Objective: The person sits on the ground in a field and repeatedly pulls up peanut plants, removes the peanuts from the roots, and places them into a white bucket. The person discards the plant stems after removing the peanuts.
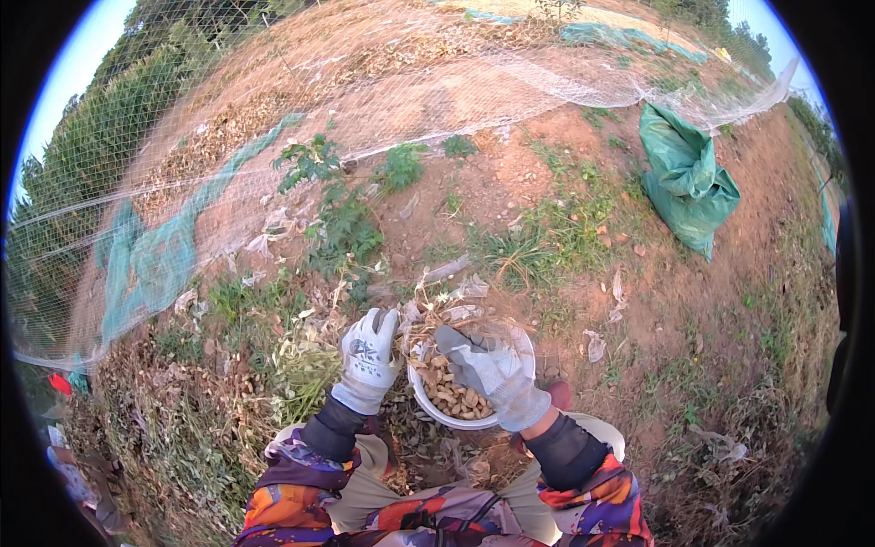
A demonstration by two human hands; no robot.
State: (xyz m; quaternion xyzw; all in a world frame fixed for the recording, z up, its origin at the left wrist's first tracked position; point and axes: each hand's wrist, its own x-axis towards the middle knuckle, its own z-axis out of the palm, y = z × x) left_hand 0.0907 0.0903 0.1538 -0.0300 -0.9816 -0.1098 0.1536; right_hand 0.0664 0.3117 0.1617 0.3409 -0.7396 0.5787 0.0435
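A white plastic bucket holding unshelled peanuts stands on the ground between my feet. My left hand, in a grey-white work glove with dark print, is just left of the bucket, fingers bent around some stems of a peanut plant; its fingertips are partly hidden. Over the bucket's upper part is my right hand, in a similar glove with grey-coated fingers curled inward. Dry roots and stems lie beyond and between the hands. Whether the right fingers hold anything cannot be told.
Pulled peanut plants are heaped at left. White netting spans the ground ahead, with green mesh along it. A green woven sack lies at upper right. Another person is partly visible at lower left.
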